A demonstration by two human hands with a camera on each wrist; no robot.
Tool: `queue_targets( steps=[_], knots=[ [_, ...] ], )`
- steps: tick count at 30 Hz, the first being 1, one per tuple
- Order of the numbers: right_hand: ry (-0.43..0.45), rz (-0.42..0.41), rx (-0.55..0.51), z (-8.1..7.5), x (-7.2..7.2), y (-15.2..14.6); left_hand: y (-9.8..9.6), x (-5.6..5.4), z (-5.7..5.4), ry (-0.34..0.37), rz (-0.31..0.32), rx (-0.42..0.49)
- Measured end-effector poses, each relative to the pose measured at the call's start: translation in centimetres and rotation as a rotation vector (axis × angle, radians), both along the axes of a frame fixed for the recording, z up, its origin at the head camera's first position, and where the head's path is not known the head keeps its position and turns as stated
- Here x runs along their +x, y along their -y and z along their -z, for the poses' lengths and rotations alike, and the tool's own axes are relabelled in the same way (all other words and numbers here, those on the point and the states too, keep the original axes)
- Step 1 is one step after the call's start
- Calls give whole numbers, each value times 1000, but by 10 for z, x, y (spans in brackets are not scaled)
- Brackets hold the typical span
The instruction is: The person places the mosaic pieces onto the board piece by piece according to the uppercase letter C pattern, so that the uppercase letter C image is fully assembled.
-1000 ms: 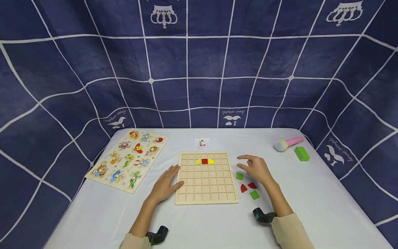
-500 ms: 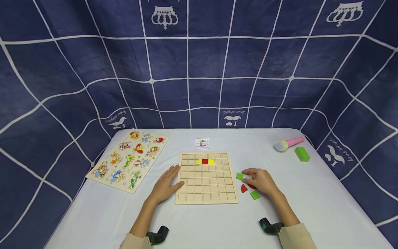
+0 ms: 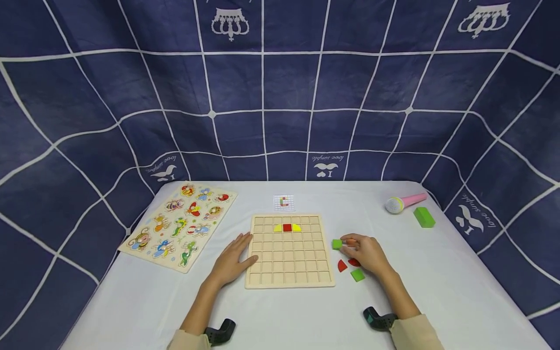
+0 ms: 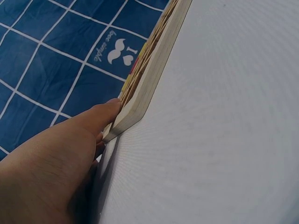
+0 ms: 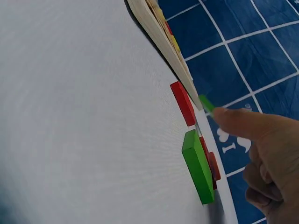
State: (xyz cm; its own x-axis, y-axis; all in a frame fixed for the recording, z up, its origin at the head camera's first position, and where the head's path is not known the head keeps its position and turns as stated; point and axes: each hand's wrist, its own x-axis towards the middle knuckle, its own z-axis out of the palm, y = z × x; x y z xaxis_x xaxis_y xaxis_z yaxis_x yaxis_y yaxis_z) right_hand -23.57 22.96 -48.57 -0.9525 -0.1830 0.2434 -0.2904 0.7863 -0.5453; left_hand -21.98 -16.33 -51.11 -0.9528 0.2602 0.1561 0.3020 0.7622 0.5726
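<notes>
A square wooden grid board (image 3: 290, 266) lies in the middle of the table; a red square (image 3: 287, 227) between two yellow pieces (image 3: 296, 227) sits in an upper row. My left hand (image 3: 230, 260) rests at its left edge, thumb on the rim and fingers extended. Right of the board, my right hand (image 3: 366, 253) pinches a green square tile (image 3: 337, 244) between thumb and fingers. In the right wrist view the thumb covers part of that tile (image 5: 206, 103). Below this hand lie red quarter-round pieces (image 3: 342, 266) and another green square (image 3: 358, 275).
A small pattern card (image 3: 284, 202) lies behind the board. To the left is an insect puzzle board (image 3: 179, 226). At the back right are a pink toy microphone (image 3: 404, 202) and a green block (image 3: 424, 217). Blue curtains with white lines enclose the table.
My right hand has come down toward the table and taken hold of the green square tile, which has shifted slightly away from me. The left hand stays at the board's edge.
</notes>
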Motion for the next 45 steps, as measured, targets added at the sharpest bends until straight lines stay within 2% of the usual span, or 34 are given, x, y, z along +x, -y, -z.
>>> queue_targets(
  steps=[6, 13, 20, 26, 32, 45],
  knots=[
    [-58, -17, -23, -12, -5, 14, 1, -1, 1, 10, -1, -8],
    [-120, -56, -87, -18, -16, 54, 1, 0, 0, 14, 3, 3],
    [-105, -108, -127, -11, -28, 102, 1, 2, 0, 22, -17, -5],
    [-75, -134, -102, 0, -37, 131, 1, 2, 0, 28, -9, 0],
    [-35, -153, -71, 5, -41, 145, 1, 0, -1, 18, 1, 12],
    [-28, -166, -14, 10, -44, 152, 1, -1, 0, 1, 8, 5]
  ],
)
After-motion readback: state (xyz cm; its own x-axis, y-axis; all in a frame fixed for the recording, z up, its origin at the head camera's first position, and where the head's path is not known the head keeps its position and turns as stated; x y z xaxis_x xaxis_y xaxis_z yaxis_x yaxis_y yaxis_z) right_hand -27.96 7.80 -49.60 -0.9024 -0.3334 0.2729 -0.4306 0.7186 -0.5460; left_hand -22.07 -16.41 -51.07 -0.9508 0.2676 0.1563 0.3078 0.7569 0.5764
